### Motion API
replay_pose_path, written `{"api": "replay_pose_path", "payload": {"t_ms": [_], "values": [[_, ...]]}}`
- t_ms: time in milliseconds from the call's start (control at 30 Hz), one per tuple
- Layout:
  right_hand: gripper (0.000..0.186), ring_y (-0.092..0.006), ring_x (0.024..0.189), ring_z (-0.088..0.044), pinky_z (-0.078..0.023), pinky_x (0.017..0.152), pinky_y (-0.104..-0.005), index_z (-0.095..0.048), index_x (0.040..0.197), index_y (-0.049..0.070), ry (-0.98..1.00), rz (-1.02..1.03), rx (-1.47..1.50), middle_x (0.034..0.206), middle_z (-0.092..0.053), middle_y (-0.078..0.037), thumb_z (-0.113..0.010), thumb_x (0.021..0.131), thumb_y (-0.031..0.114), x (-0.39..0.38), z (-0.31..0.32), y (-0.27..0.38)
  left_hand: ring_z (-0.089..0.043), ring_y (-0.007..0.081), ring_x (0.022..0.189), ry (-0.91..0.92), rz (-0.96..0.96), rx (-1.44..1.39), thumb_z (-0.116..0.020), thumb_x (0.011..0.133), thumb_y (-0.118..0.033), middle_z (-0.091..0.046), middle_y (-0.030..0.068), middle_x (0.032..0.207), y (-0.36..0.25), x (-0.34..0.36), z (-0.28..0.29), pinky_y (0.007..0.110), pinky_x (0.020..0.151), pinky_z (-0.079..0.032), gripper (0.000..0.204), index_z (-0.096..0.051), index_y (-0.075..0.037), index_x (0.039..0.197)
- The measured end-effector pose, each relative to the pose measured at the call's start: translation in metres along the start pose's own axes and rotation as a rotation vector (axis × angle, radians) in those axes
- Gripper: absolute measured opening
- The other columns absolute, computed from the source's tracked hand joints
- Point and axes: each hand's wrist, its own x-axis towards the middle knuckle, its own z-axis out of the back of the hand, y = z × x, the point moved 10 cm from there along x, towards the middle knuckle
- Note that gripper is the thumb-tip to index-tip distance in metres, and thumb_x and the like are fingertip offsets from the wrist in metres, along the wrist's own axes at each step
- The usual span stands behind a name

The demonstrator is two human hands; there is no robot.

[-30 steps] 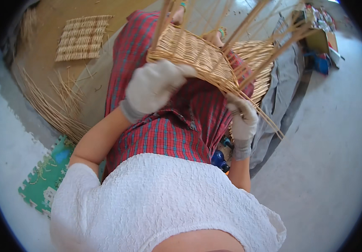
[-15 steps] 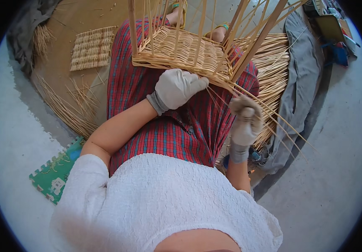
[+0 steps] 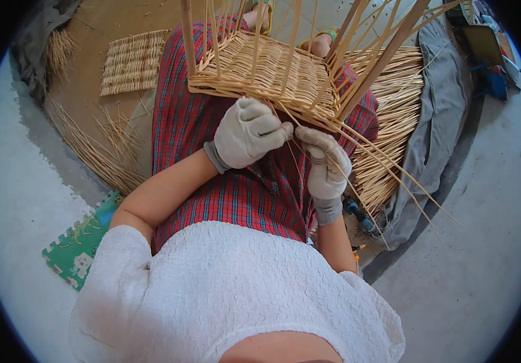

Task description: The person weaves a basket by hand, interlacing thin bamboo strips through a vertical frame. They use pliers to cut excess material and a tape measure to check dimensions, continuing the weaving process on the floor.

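Observation:
A half-woven wicker basket [image 3: 269,66] rests across my knees, with tall upright stakes [image 3: 289,45] rising from its woven base. Just below its near edge is my left hand [image 3: 249,134] in a pale work glove, its thumb and fingertips pinched on a thin wicker strand [image 3: 286,115]. My right hand [image 3: 327,163], gloved too, is close beside it, its fingertips closed at the same strand. Loose strand ends [image 3: 402,169] trail from the basket's near right corner past my right hand. The fingertips partly hide how the strand runs between them.
Right of my legs lies a thick pile of wicker rods [image 3: 390,121] on grey cloth [image 3: 445,109]. A flat woven panel [image 3: 132,62] and scattered rods [image 3: 94,154] lie to the left. A green foam mat [image 3: 79,245] and a power tool [image 3: 360,218] are on the floor.
My right hand has moved left and up from beside the trailing ends to meet my left hand. The left hand has shifted slightly, turning its knuckles; the basket has barely moved.

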Motion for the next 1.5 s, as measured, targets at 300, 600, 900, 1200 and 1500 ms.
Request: {"api": "replay_pose_path", "payload": {"t_ms": [300, 600, 900, 1200, 1500], "values": [[0.019, -0.0317, 0.121, -0.070, -0.054, 0.104, -0.0394, -0.073, 0.115, -0.001, 0.059, 0.107, -0.046, 0.119, -0.076, -0.016, -0.059, 0.102, -0.002, -0.008, -0.010, -0.005, -0.066, 0.0290, 0.103, 0.048, -0.003, -0.243, -0.077, 0.073, -0.007, -0.061, 0.0045, 0.106, 0.006, -0.015, -0.012, 0.043, 0.082, -0.058, 0.023, -0.062, -0.013, 0.090], [0.024, -0.0180, 0.106, -0.071, -0.058, 0.093, -0.0293, -0.067, 0.128, -0.003, -0.061, -0.462, 0.364, 0.116, -0.074, -0.012, -0.056, 0.107, 0.004, 0.009, -0.029, -0.059, -0.064, 0.0304, 0.110, 0.163, -0.008, -0.144, -0.078, 0.079, -0.016, -0.060, 0.0056, 0.118, 0.009, -0.020, -0.028, 0.043, 0.088, -0.058, 0.031, -0.071, -0.018, 0.108], [0.030, -0.0192, 0.107, -0.072, -0.056, 0.092, -0.0286, -0.070, 0.130, 0.002, 0.019, 0.096, -0.264, 0.123, -0.072, -0.013, -0.056, 0.105, 0.010, 0.103, 0.072, 0.018, -0.060, 0.0229, 0.107, 0.218, 0.188, 0.302, -0.078, 0.086, -0.029, -0.056, 0.0069, 0.139, 0.002, 0.009, -0.063, 0.039, 0.092, -0.052, 0.074, -0.053, -0.023, 0.156], [0.077, -0.0229, 0.101, -0.067, -0.054, 0.090, -0.0347, -0.038, 0.163, 0.016, -0.067, 0.037, -0.234, 0.117, -0.073, -0.014, -0.066, 0.092, -0.001, 0.139, 0.035, 0.067, -0.057, 0.0210, 0.094, 0.303, 0.264, 0.316, -0.068, 0.085, -0.016, -0.054, -0.0003, 0.110, 0.002, 0.020, -0.052, 0.038, 0.082, -0.051, 0.066, -0.059, -0.026, 0.150], [0.065, -0.0335, 0.102, -0.070, -0.059, 0.082, -0.0453, -0.056, 0.143, 0.006, 0.480, 0.045, -0.857, 0.111, -0.068, -0.015, -0.079, 0.089, 0.034, 0.056, 0.034, 0.016, -0.072, 0.0350, 0.082, 0.277, 0.705, -0.162, -0.063, 0.103, -0.023, -0.072, 0.0120, 0.083, 0.028, 0.020, -0.071, 0.042, 0.071, -0.056, 0.013, -0.062, -0.012, 0.108]]}}
